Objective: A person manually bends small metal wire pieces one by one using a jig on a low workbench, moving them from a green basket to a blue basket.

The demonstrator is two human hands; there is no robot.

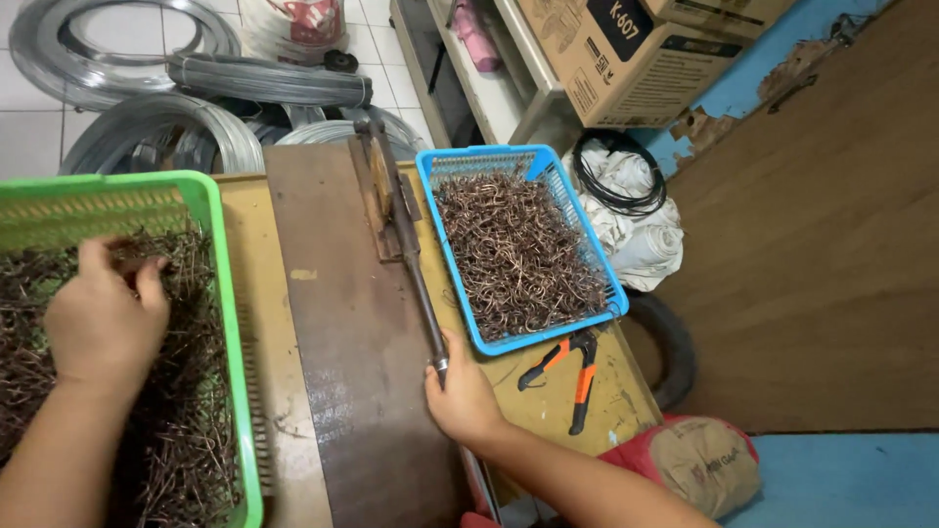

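My left hand (103, 318) reaches into a green plastic basket (223, 293) full of straight dark wire pieces, fingers curled down among them. My right hand (460, 396) grips the end of a long metal lever (416, 279), which runs back to a hinged bending tool (377, 186) fixed on a dark metal plate (342, 372). To the right of the lever stands a blue plastic basket (597, 254) heaped with bent brown wire hooks.
Orange-handled pliers (572, 367) lie on the yellow bench by the blue basket. Coils of grey wire (176, 108) lie on the tiled floor behind. White cloth with black cable (626, 196), cardboard boxes (626, 49) and a sack (699, 460) sit to the right.
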